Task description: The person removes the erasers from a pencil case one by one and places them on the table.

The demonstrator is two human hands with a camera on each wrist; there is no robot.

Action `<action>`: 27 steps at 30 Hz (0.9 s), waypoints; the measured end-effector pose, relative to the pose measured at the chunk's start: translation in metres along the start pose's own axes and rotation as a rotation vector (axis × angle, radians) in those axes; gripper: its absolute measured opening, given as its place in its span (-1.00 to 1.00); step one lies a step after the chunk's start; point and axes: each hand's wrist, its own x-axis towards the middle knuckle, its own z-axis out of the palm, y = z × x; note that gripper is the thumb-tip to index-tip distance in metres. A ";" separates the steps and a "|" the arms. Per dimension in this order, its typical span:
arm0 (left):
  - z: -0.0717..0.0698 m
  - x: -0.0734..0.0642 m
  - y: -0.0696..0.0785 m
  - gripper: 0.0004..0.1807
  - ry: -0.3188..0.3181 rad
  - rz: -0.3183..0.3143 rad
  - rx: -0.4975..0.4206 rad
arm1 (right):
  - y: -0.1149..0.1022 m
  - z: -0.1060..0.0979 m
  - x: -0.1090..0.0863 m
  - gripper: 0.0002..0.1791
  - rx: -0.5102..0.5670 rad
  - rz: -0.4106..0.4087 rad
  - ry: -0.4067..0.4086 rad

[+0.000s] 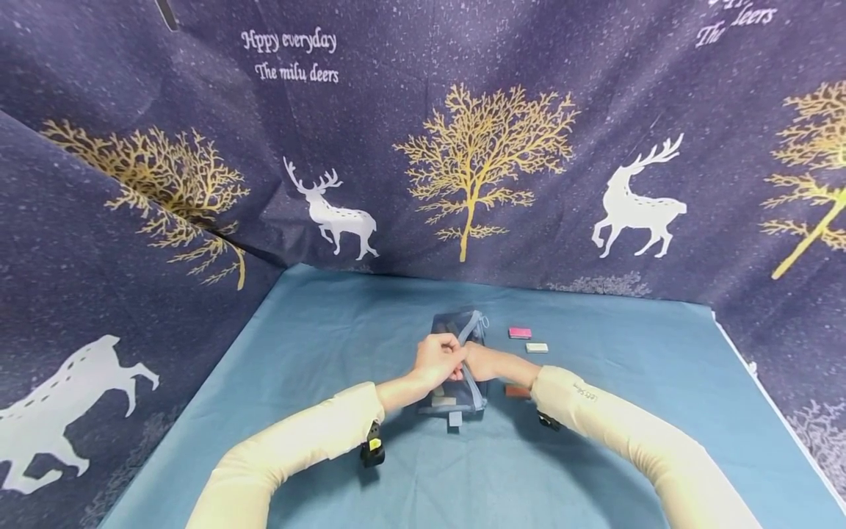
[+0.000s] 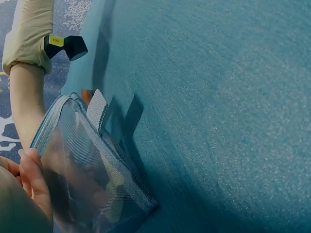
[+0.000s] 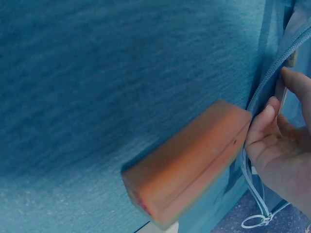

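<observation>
A blue see-through mesh zipper pouch (image 1: 476, 408) lies on the cloth, its zipper parted. My left hand (image 1: 436, 361) pinches the opening's edge; in the left wrist view its fingertips (image 2: 33, 167) meet at the zipper. My right hand (image 1: 485, 361) reaches into the opening. In the right wrist view, this hand (image 3: 279, 145) has bent fingers beside a thin pale object (image 3: 281, 91); whether it grips that object is unclear. A pale block (image 2: 114, 196) shows through the mesh. Beneath the right forearm lies an orange block (image 3: 187, 162), partly covered in the head view.
Right of the pouch, a pink block (image 1: 520, 333) and a white block (image 1: 537, 347) rest on the blue cloth (image 1: 344, 330). A fabric tab (image 1: 454, 419) sticks out from the pouch's near end. Behind the table hangs a dark deer-print curtain (image 1: 423, 147).
</observation>
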 end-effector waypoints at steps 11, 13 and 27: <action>0.000 -0.002 -0.001 -0.86 0.006 0.012 0.002 | -0.002 -0.001 -0.002 -0.79 -0.025 0.037 0.023; 0.000 -0.002 -0.003 -0.85 0.004 0.013 0.005 | -0.001 0.000 -0.001 -0.78 0.003 0.080 0.009; 0.002 0.000 -0.003 -0.85 -0.005 0.006 -0.013 | 0.004 -0.009 -0.016 -0.79 0.123 0.184 0.032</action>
